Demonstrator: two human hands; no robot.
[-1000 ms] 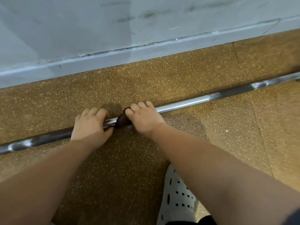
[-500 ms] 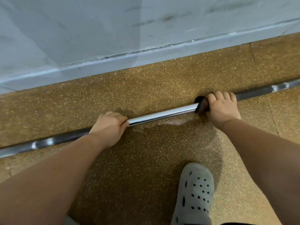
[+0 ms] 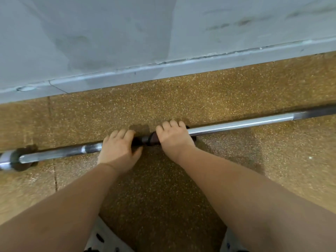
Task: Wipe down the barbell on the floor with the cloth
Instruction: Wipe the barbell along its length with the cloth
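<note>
Barbell (image 3: 236,124): lies on the floor (image 3: 254,91), running left to right just in front of the wall (image 3: 109,33); its left collar (image 3: 13,159) is in view, the right end runs out of frame
Cloth (image 3: 153,140): dark, wrapped round the barbell, mostly hidden under the right hand (image 3: 172,138), one edge showing on that hand's left side
Right hand: fingers curled over the cloth, clamping it onto the barbell
Left hand (image 3: 118,150): just beside the cloth, fingers curled over the bare metal, seemingly steadying it
Done, as I judge: wiping is under way; the stretch just right of the right hand looks bright and clean
Left, as I judge: the length to the left of the left hand looks dull and mottled, the far right stretch looks darker, and the collar shows no sign of wiping; whether the dark parts are dirt or knurling cannot be told
Stage: somewhere in the middle, both outer stretches probably to go
</note>
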